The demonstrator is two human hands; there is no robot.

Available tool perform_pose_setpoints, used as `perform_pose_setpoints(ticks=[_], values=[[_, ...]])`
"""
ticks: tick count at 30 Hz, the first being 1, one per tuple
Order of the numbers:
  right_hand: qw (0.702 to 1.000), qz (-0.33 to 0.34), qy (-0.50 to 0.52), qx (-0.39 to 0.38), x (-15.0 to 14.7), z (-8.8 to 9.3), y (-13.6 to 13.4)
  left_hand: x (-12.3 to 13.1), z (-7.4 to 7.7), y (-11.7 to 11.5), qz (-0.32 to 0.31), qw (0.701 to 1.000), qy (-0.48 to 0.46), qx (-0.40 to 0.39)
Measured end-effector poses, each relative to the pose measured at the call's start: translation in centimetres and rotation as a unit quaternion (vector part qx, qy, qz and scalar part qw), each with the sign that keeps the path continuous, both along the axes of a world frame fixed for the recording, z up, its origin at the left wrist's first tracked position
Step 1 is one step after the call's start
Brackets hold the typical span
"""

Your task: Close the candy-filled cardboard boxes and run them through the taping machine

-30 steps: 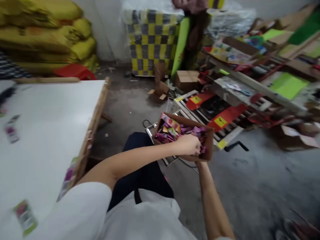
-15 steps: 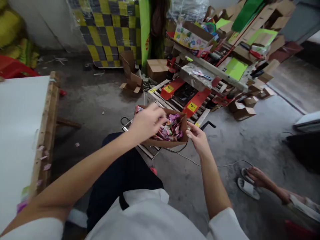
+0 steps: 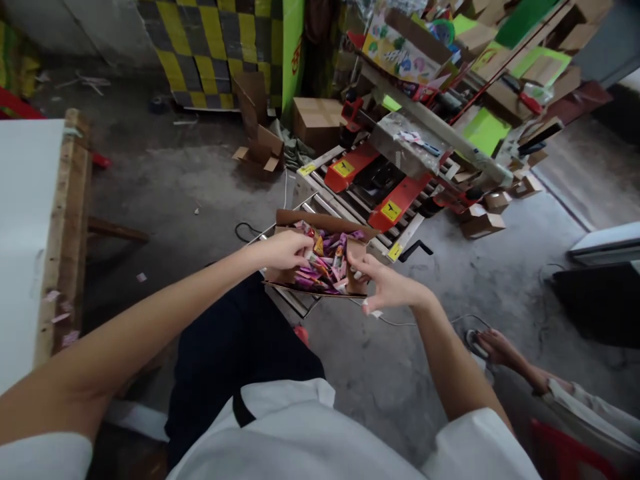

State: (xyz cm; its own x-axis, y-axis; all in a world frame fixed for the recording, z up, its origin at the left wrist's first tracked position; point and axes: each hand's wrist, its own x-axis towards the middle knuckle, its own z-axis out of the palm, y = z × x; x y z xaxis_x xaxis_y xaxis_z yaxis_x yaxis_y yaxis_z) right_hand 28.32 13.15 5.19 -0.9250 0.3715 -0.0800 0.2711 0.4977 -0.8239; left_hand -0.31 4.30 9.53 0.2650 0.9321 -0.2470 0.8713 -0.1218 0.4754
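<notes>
Beyond my knee, the box (image 3: 320, 221) sits between my hands: left hand (image 3: 283, 250) curled over its left rim, right hand (image 3: 387, 290) spread against the right wall. It looks light and floppy, and the sachets (image 3: 323, 265) loose and slippery, so I'd grip both walls low.

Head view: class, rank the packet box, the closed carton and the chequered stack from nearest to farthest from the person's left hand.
1. Packet box: touching the left hand, front centre.
2. Closed carton: on the floor, behind.
3. Chequered stack: at the back wall, upper left.
</notes>
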Motion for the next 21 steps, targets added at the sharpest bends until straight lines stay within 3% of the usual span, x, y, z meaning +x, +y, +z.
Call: perform_pose_setpoints(ticks=[4, 8, 11, 14, 17, 19, 21], values=[[0.999, -0.034, -0.004, -0.010, -1.4, -1.0, 0.6, -0.1, -0.7, 1.0, -0.010, 0.998, 0.060, -0.030], [0.984, -0.167, 0.032, -0.048, -2.7, -3.5, 1.4, -1.4, 0.5, 1.1, 0.013, 0.992, -0.042, -0.116], [0.974, -0.220, 0.044, -0.039, -3.3, -4.7, 1.5, -2.1, 1.0, 1.1, 0.008, 0.985, -0.072, -0.158], [0.968, -0.244, 0.043, 0.026, -3.5, -4.6, 0.3, -2.0, 0.2, 0.9, 0.042, 0.994, -0.042, -0.088], [0.942, -0.283, 0.054, 0.172, -3.8, -4.0, -2.0, -1.3, -1.0, 0.2, 0.114, 0.993, -0.013, -0.019], [0.911, -0.299, 0.067, 0.275, -4.2, -4.0, -3.5, -0.5, -1.5, -0.7, 0.156, 0.986, 0.029, 0.043], [0.900, -0.270, 0.076, 0.333, -4.6, -4.3, -4.6, 0.5, -2.0, -2.1, 0.198, 0.964, 0.097, 0.145]])
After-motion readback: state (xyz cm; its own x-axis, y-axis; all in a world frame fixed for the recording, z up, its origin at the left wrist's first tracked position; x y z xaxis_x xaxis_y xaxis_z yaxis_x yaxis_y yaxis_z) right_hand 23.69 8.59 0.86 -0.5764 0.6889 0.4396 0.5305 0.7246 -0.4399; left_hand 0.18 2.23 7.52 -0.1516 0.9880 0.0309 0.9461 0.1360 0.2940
